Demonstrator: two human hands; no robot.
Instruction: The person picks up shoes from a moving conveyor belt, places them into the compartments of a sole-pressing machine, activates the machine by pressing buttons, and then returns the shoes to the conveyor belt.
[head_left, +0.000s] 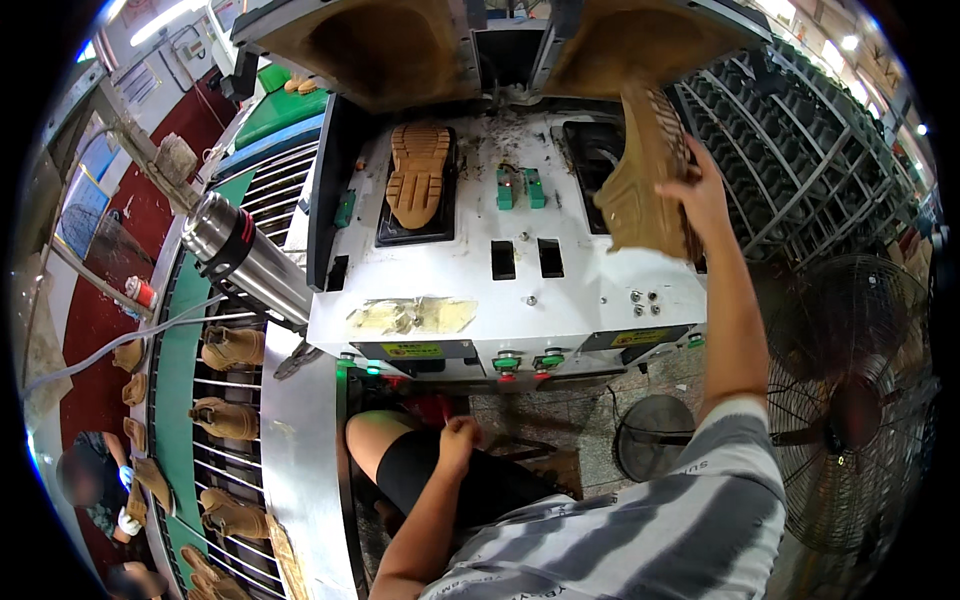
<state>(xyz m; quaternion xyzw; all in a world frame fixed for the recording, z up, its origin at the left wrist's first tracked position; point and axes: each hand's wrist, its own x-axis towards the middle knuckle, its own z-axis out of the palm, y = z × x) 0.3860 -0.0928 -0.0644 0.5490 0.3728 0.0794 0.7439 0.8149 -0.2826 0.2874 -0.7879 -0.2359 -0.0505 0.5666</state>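
Striped shirt (640,510) is closest in the head view; left hand (460,442) is near the shorts (408,470), fingers curled, can't tell on what. Right hand (703,195) has its fingers clamped on a boot (645,190) over the right pad (577,145); other boot (417,178) sits sole-up on the left pad (392,238), so looks half loaded or half unloaded.

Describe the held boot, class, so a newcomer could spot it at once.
Find the white-topped machine, then the black pad on its right. A tan boot partly hides that pad, gripped by the right hand. Its sole faces right, unlike the upturned sole lying on the left pad.
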